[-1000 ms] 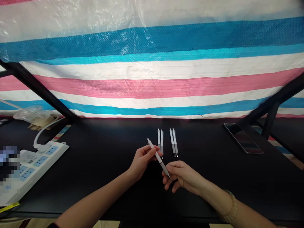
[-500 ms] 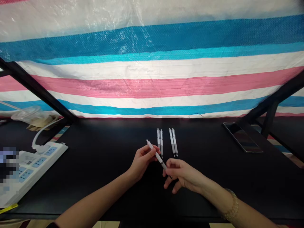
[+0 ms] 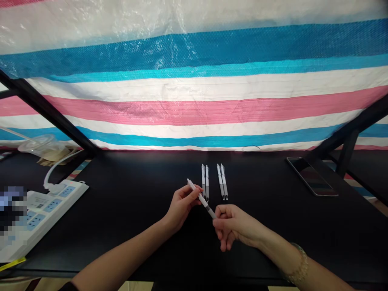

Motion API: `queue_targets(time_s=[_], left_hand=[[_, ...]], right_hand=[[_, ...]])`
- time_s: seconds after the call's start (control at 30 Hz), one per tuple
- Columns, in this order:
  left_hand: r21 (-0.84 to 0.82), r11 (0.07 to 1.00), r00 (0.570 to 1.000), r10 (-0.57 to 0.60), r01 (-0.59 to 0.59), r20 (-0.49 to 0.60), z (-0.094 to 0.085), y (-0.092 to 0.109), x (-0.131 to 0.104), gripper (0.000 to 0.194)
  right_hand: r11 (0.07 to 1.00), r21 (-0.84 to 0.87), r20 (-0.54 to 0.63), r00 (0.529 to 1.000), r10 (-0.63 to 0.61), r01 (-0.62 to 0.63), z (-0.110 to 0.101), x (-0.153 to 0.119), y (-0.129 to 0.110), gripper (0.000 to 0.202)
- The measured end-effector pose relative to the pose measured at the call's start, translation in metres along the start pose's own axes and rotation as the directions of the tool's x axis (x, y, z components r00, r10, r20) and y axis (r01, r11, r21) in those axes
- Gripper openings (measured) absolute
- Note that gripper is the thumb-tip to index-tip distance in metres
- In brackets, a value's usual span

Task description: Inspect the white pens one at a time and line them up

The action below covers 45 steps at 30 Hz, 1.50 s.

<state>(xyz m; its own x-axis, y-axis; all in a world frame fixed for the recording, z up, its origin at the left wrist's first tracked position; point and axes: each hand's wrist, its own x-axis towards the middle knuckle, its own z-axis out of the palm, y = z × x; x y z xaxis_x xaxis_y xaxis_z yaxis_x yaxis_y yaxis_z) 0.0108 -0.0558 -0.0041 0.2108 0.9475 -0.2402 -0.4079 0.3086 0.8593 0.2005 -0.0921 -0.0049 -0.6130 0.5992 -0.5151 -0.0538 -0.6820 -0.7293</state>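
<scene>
A white-and-grey pen (image 3: 203, 201) slants between my two hands above the black table (image 3: 145, 178). My left hand (image 3: 183, 202) pinches its white upper half, between thumb and fingers. The thumb and forefinger of my right hand (image 3: 228, 224) close on the grey grip end, and its tip is hidden by those fingers. Just beyond lie two pairs of similar pens: the left pair (image 3: 205, 178) sits near my left fingertips, and the right pair (image 3: 222, 180) is a little farther right. All of these point their tips toward me.
A phone (image 3: 312, 176) lies at the right of the table. On the left are a white power strip (image 3: 45, 218) with a plugged-in cable and a clear plastic cup (image 3: 39, 145). Black metal bars (image 3: 57, 113) flank the table, and a striped plastic sheet (image 3: 194, 109) hangs behind.
My right hand's fingers have drawn together around the pen's grip end, and the hand has shifted slightly right. My left hand keeps its hold. The whole view has moved a little.
</scene>
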Motion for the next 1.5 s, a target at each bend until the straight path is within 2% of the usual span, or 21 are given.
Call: queue_targets(time_s=[0.17, 0.33, 0.5, 0.67, 0.8, 1.0, 1.13, 1.27, 1.5], left_hand=[[-0.083, 0.993, 0.980, 0.067, -0.084, -0.186, -0.008, 0.010, 0.010, 0.025], [-0.115, 0.987, 0.972, 0.086, -0.113, -0.217, -0.014, 0.019, 0.017, 0.022], [-0.121, 0.989, 0.981, 0.067, -0.090, -0.182, -0.009, 0.013, 0.011, 0.023], [-0.010, 1.000, 1.000, 0.013, -0.013, 0.024, -0.001, 0.000, -0.003, 0.020], [0.032, 0.999, 0.995, 0.003, -0.006, 0.097, -0.003, 0.000, -0.003, 0.019], [-0.004, 1.000, 0.999, 0.013, -0.013, 0.044, -0.004, 0.004, 0.000, 0.021], [0.005, 1.000, 0.999, -0.008, 0.008, 0.042, 0.000, 0.002, -0.003, 0.022], [0.026, 0.999, 0.998, -0.023, 0.021, 0.061, -0.001, 0.001, -0.003, 0.022], [0.016, 1.000, 0.998, -0.015, 0.014, 0.065, -0.003, 0.001, -0.002, 0.020]], right_hand=[[0.999, -0.030, -0.005, 1.000, 0.023, -0.023, 0.003, 0.000, 0.003, 0.041], [0.999, -0.036, -0.009, 1.000, -0.003, 0.003, 0.003, -0.001, 0.001, 0.041], [0.999, -0.038, -0.008, 1.000, -0.009, 0.009, 0.001, 0.000, 0.003, 0.042], [0.998, -0.035, -0.073, 0.996, -0.050, 0.047, 0.002, 0.002, 0.003, 0.041], [0.998, 0.009, -0.085, 0.995, -0.059, 0.060, 0.002, 0.005, 0.003, 0.041], [0.990, 0.053, -0.046, 0.990, -0.132, 0.134, 0.005, 0.005, 0.001, 0.046], [0.984, 0.033, -0.107, 0.979, -0.171, 0.176, 0.009, 0.001, 0.000, 0.043], [0.986, -0.065, -0.132, 0.978, -0.163, 0.156, 0.008, 0.001, 0.003, 0.046], [0.982, -0.124, -0.134, 0.978, -0.161, 0.144, 0.007, 0.006, 0.006, 0.054]])
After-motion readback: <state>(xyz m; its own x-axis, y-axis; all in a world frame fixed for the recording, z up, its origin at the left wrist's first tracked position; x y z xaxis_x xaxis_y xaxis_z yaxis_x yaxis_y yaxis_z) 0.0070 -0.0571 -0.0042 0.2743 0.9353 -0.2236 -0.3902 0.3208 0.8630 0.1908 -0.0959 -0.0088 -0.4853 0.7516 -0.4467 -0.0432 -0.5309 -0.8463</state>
